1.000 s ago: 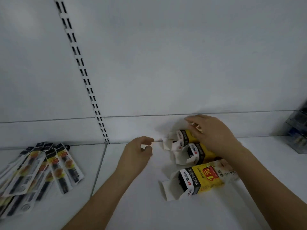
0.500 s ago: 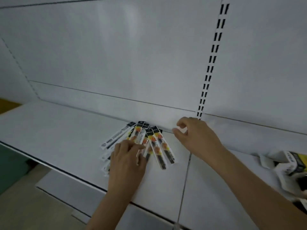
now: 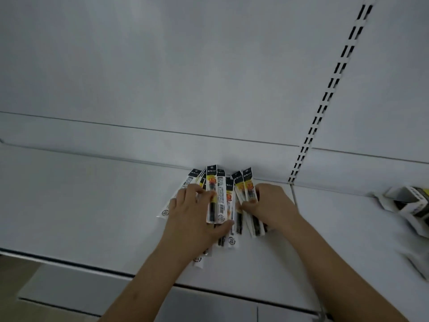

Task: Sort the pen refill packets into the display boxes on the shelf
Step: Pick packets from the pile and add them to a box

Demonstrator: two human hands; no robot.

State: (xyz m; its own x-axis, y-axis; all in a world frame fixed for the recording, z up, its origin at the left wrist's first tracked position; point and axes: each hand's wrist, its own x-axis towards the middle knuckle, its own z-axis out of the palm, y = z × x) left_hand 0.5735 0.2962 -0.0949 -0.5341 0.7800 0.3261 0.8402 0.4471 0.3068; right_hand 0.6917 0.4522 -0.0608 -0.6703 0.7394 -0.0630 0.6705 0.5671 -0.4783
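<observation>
Loads of bare white shelf (image 3: 81, 205) across the left half of the frame, running down to the dark front edge at lower left. Nothing crowding that side.

Left hand (image 3: 192, 214) just left of centre, fingers curled over the fan of pen refill packets (image 3: 214, 198), thumb tucked under the near ends, gripping a bunch. One stray packet (image 3: 173, 201) poking out to the left from under the knuckles.

Fan spread dead centre, top ends nearly touching the back panel (image 3: 209, 77), bottom ends short of the front lip.

Right hand (image 3: 269, 205) just right of centre, pinching the right-most packets, thumb pressed on them.

Slotted upright strip (image 3: 325, 101) slanting up to the upper right. Open shelf past it, then display boxes (image 3: 411, 203) lying tipped at the far right edge, blurry, well apart from the packets.
</observation>
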